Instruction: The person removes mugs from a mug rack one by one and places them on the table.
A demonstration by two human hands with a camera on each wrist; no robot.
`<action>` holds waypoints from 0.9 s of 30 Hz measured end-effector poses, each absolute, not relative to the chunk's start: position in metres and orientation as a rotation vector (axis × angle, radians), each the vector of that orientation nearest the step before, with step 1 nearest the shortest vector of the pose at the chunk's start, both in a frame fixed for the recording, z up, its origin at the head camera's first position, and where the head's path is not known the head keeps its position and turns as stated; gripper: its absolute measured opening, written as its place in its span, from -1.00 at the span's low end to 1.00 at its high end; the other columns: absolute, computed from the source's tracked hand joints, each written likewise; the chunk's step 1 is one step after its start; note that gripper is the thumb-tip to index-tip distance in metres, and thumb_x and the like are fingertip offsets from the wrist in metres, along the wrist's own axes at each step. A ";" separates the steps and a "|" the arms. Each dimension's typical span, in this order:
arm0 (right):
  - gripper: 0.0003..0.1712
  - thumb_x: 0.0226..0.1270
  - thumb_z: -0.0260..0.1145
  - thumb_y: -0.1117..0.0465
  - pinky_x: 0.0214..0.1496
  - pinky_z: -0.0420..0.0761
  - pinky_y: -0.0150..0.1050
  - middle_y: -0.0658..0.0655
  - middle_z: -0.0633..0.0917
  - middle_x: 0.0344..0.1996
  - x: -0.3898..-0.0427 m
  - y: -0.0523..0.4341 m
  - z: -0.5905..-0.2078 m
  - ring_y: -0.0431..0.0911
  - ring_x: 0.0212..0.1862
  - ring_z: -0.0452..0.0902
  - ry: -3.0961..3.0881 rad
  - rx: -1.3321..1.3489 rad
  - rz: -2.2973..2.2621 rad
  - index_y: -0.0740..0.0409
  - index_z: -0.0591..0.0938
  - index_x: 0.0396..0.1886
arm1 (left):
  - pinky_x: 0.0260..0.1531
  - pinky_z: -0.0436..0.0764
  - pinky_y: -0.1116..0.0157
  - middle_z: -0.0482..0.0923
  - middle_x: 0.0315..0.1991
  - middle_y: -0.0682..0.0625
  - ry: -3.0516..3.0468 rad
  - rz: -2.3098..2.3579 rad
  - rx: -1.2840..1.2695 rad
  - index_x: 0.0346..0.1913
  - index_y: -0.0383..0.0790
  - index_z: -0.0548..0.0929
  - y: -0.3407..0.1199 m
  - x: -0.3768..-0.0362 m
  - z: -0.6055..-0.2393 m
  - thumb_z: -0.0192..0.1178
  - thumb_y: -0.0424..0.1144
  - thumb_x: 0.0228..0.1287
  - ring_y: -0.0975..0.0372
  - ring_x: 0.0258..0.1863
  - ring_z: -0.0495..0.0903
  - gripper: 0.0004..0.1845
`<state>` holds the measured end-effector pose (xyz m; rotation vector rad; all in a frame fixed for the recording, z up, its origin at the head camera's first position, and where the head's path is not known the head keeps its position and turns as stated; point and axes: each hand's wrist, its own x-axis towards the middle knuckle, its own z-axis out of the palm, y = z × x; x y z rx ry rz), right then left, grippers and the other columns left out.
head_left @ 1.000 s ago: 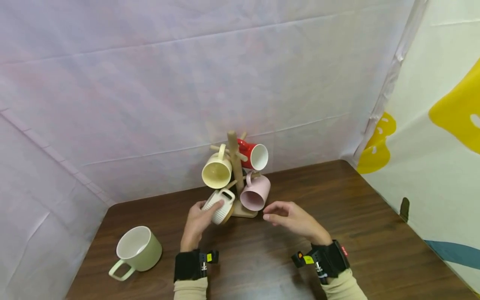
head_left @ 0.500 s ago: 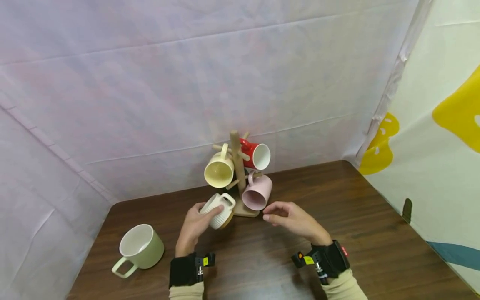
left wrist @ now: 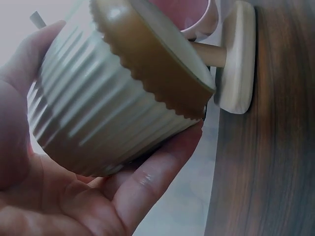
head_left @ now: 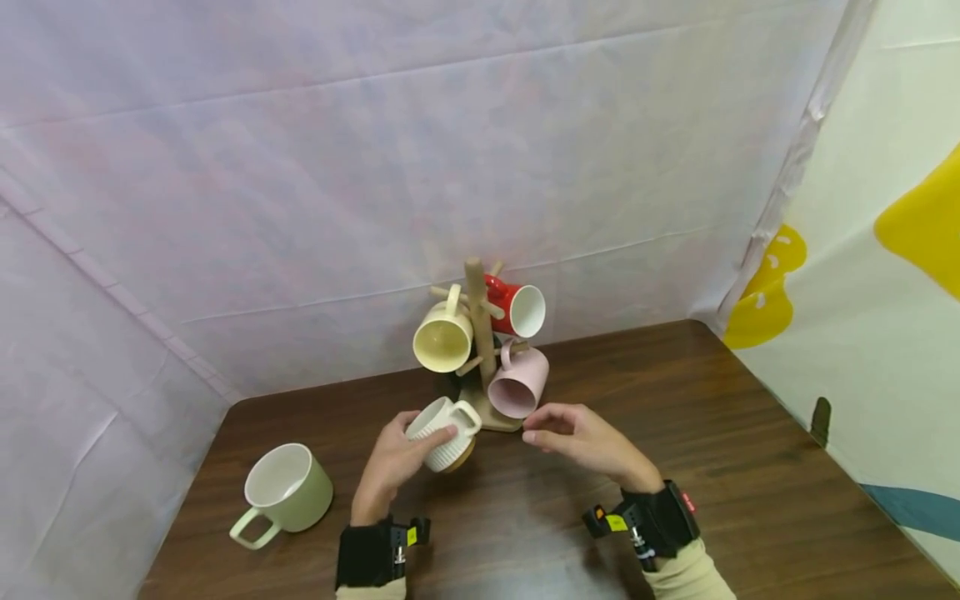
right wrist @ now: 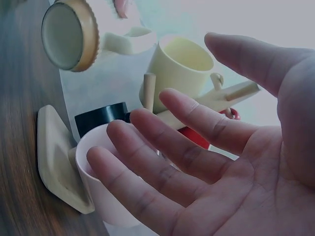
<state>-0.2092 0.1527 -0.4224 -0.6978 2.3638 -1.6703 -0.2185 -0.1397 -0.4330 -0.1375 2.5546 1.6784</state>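
Note:
My left hand (head_left: 390,467) grips a white ribbed mug (head_left: 446,435) with a tan base (left wrist: 152,54), held tilted just left of the wooden mug tree (head_left: 480,333); fingers and thumb wrap its body (left wrist: 93,123). The tree's base (left wrist: 238,59) stands on the dark wooden table (head_left: 525,517). A yellow mug (head_left: 442,340), a red mug (head_left: 517,308) and a pink mug (head_left: 517,387) hang on its pegs. My right hand (head_left: 573,437) hovers open just right of the tree base, holding nothing, fingers loosely bent toward the pink mug (right wrist: 106,191).
A green mug (head_left: 285,497) stands upright on the table at the left, handle toward me. Pale cloth walls close the back and left; a white sheet with yellow shapes (head_left: 900,250) hangs at the right. A black mug (right wrist: 101,118) shows behind the tree.
My left hand has drawn the white ribbed mug slightly lower and away from the tree's pegs. The right hand has barely shifted. The view has drifted a little.

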 end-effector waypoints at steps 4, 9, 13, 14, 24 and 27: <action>-0.72 0.39 0.33 0.14 -0.10 0.65 -0.28 0.21 0.73 -0.15 -0.208 0.150 -0.421 -0.14 -0.18 0.67 2.322 -0.723 -1.693 0.22 0.66 -0.04 | 0.03 0.55 0.08 0.54 0.11 -0.24 2.555 1.664 -0.108 0.30 -0.37 0.40 -0.136 -0.216 -0.434 0.49 0.14 0.01 0.01 0.05 0.55 -0.09; -0.75 0.38 0.34 0.13 -0.10 0.63 -0.31 0.22 0.74 -0.16 -0.207 0.147 -0.419 -0.16 -0.17 0.67 2.343 -0.727 -1.683 0.16 0.67 -0.05 | 0.01 0.55 0.10 0.57 0.07 -0.19 2.571 1.649 -0.091 0.27 -0.33 0.44 -0.133 -0.215 -0.434 0.51 0.14 -0.03 0.04 0.02 0.57 -0.11; -0.75 0.38 0.34 0.12 -0.09 0.63 -0.31 0.21 0.74 -0.17 -0.207 0.145 -0.419 -0.15 -0.16 0.66 2.344 -0.735 -1.680 0.15 0.67 -0.06 | -0.07 0.57 0.15 0.58 0.03 -0.18 2.590 1.628 -0.058 0.24 -0.35 0.46 -0.131 -0.213 -0.433 0.52 0.13 -0.03 0.07 -0.05 0.58 -0.13; -0.75 0.38 0.34 0.11 -0.09 0.63 -0.31 0.20 0.74 -0.17 -0.207 0.144 -0.419 -0.13 -0.16 0.66 2.341 -0.736 -1.679 0.15 0.67 -0.05 | -0.09 0.57 0.17 0.59 0.01 -0.18 2.587 1.629 -0.055 0.24 -0.35 0.46 -0.130 -0.212 -0.433 0.53 0.12 -0.04 0.08 -0.07 0.58 -0.13; -0.75 0.36 0.35 0.12 -0.11 0.62 -0.32 0.13 0.73 -0.22 -0.203 0.137 -0.418 -0.08 -0.16 0.65 2.353 -0.753 -1.683 0.16 0.66 -0.08 | -0.18 0.55 0.23 0.60 -0.07 -0.12 2.603 1.596 -0.019 0.20 -0.31 0.48 -0.127 -0.208 -0.432 0.54 0.10 -0.06 0.12 -0.15 0.58 -0.17; -0.75 0.36 0.35 0.12 -0.12 0.61 -0.33 0.09 0.73 -0.24 -0.202 0.134 -0.419 -0.15 -0.18 0.65 2.365 -0.765 -1.681 0.18 0.66 -0.08 | -0.20 0.56 0.23 0.60 -0.09 -0.13 2.616 1.584 -0.002 0.18 -0.33 0.49 -0.126 -0.208 -0.432 0.55 0.09 -0.07 0.11 -0.16 0.58 -0.18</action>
